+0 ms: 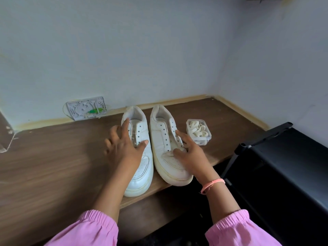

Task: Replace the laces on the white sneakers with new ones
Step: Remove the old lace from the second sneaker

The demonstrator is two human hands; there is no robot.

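Note:
Two white sneakers stand side by side on the brown wooden table (53, 157), toes toward me, with bare eyelets and no laces in them. My left hand (122, 144) lies spread over the left sneaker (140, 173), fingers straight, thumb across the tongue. My right hand (188, 150) rests with straight fingers on the eyelet area of the right sneaker (163, 139). To the right of the shoes stands a small clear plastic box (198, 131) with coiled white laces inside it.
A grey plastic wall box (87, 108) with a green part sits at the back by the skirting. A black rack (276, 167) stands at the right, beside the table's front edge. The walls meet in a corner at the back right.

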